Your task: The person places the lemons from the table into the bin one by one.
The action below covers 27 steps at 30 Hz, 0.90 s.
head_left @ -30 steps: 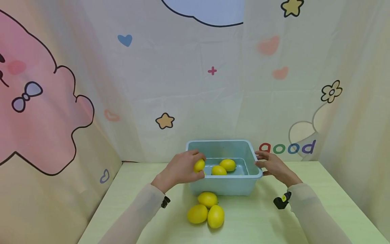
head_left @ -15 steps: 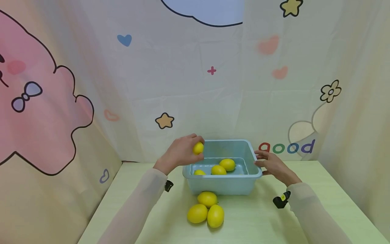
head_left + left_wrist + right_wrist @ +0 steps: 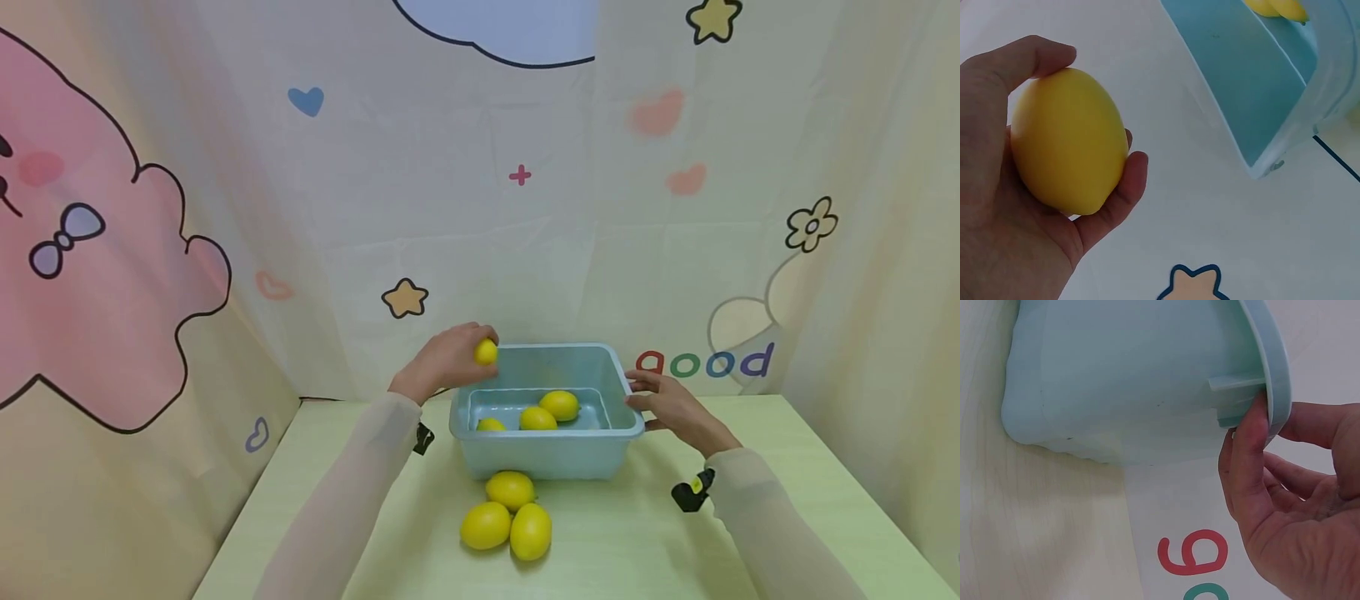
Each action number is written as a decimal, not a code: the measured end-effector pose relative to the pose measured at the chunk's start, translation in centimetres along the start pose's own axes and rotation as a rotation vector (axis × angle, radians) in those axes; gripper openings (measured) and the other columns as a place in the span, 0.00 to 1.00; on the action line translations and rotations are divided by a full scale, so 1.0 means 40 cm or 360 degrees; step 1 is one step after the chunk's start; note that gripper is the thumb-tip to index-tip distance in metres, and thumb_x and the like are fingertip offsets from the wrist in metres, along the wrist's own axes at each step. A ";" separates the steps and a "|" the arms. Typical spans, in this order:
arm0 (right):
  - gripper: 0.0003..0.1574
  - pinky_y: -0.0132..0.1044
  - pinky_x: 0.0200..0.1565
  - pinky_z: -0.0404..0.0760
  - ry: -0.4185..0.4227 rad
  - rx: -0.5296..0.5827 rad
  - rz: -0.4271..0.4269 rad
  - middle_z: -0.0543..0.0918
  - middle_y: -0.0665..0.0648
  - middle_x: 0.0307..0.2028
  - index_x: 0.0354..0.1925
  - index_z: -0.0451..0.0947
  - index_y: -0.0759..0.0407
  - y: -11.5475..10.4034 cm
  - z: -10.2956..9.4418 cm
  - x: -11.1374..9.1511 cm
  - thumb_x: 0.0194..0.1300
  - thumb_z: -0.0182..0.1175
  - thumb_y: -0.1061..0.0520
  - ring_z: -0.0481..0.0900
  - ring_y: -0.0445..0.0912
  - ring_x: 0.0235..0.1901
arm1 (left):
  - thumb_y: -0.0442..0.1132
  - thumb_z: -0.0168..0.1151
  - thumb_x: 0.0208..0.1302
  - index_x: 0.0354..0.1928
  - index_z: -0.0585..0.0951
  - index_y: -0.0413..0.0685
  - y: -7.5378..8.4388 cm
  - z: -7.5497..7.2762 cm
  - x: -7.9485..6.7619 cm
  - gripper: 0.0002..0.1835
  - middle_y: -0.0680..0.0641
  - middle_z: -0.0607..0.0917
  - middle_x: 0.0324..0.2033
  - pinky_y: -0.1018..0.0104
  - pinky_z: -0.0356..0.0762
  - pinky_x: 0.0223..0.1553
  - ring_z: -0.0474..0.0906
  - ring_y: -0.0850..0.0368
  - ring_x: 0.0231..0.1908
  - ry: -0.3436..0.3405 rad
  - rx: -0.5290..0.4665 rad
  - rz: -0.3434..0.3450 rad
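Note:
My left hand (image 3: 450, 360) grips a yellow lemon (image 3: 1069, 140), held up above the left rim of a light blue plastic basin (image 3: 547, 457). In the left wrist view the thumb and fingers curl round the fruit. At the basin's right side, my right hand (image 3: 1291, 506) pinches the rim, thumb on one face and fingers beneath the lip. Inside the basin lie a lemon at the back (image 3: 559, 406), another lemon (image 3: 538, 418) touching it, and a third lemon (image 3: 491, 425) partly hidden by the front wall.
In front of the basin, three lemons (image 3: 511, 491) sit clustered on the pale wooden table (image 3: 622, 542). A printed curtain (image 3: 540, 250) hangs close behind the basin and along both sides.
My left hand has risen out of the basin with the lemon and moved slightly back and left. The right hand stays at the rim; the other lemons have not moved.

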State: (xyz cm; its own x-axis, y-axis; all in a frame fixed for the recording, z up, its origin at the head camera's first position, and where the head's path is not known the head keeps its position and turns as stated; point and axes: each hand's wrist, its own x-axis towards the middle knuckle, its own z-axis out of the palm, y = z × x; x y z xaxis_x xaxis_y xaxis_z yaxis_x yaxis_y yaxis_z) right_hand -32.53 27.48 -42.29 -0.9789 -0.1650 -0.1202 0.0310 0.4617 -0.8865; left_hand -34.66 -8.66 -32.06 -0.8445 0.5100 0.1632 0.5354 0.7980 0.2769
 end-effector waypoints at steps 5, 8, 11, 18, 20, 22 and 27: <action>0.41 0.54 0.52 0.84 -0.0002 0.0002 0.0006 0.64 0.71 0.67 0.75 0.52 0.62 0.002 0.000 0.001 0.70 0.55 0.56 0.70 0.65 0.62 | 0.47 0.61 0.59 0.55 0.78 0.53 -0.028 0.008 0.028 0.21 0.51 0.81 0.44 0.65 0.78 0.40 0.75 0.55 0.39 -0.0060 -0.0015 -0.0077; 0.41 0.55 0.52 0.84 0.0000 0.0003 0.0000 0.64 0.71 0.67 0.75 0.52 0.62 0.004 -0.001 0.002 0.70 0.55 0.56 0.70 0.66 0.62 | 0.47 0.61 0.59 0.54 0.78 0.53 -0.039 0.010 0.040 0.21 0.51 0.81 0.44 0.64 0.78 0.41 0.75 0.54 0.39 -0.0071 -0.0038 -0.0095; 0.41 0.55 0.51 0.84 0.0004 0.0007 0.0000 0.64 0.71 0.67 0.75 0.52 0.62 0.004 -0.002 0.004 0.71 0.55 0.57 0.70 0.65 0.62 | 0.47 0.61 0.58 0.54 0.78 0.54 -0.044 0.013 0.050 0.21 0.51 0.81 0.44 0.63 0.79 0.42 0.75 0.54 0.40 -0.0083 -0.0071 -0.0105; 0.41 0.54 0.51 0.84 0.0012 0.0007 0.0001 0.63 0.71 0.67 0.75 0.52 0.62 0.002 -0.001 0.003 0.70 0.55 0.56 0.70 0.66 0.62 | 0.47 0.62 0.60 0.54 0.78 0.53 -0.055 0.037 0.072 0.20 0.51 0.82 0.45 0.62 0.79 0.45 0.75 0.54 0.42 -0.0120 -0.0141 -0.0148; 0.41 0.54 0.51 0.84 0.0011 0.0007 0.0003 0.63 0.71 0.67 0.75 0.52 0.62 0.001 -0.001 0.003 0.70 0.55 0.56 0.70 0.66 0.62 | 0.47 0.63 0.60 0.55 0.78 0.53 -0.058 0.045 0.079 0.21 0.51 0.82 0.46 0.62 0.79 0.46 0.75 0.54 0.42 -0.0143 -0.0153 -0.0169; 0.41 0.54 0.52 0.84 0.0012 0.0006 0.0007 0.63 0.71 0.67 0.75 0.52 0.62 0.001 -0.001 0.003 0.70 0.55 0.56 0.70 0.66 0.62 | 0.47 0.63 0.61 0.56 0.78 0.52 -0.059 0.053 0.085 0.21 0.50 0.82 0.46 0.62 0.79 0.47 0.75 0.53 0.43 -0.0173 -0.0171 -0.0190; 0.41 0.55 0.52 0.84 0.0010 0.0012 0.0014 0.64 0.71 0.67 0.75 0.52 0.62 0.000 0.000 0.001 0.70 0.55 0.57 0.70 0.66 0.62 | 0.47 0.64 0.61 0.58 0.77 0.50 -0.059 0.073 0.097 0.23 0.49 0.81 0.48 0.62 0.78 0.47 0.74 0.53 0.44 -0.0262 -0.0192 -0.0237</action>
State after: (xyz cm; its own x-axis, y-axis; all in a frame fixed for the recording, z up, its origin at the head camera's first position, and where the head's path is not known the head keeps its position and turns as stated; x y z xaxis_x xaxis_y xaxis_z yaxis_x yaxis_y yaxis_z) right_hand -32.58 27.48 -42.30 -0.9798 -0.1555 -0.1254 0.0412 0.4566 -0.8887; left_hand -39.17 -7.62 -34.82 -0.8956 0.4429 -0.0415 0.3915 0.8292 0.3990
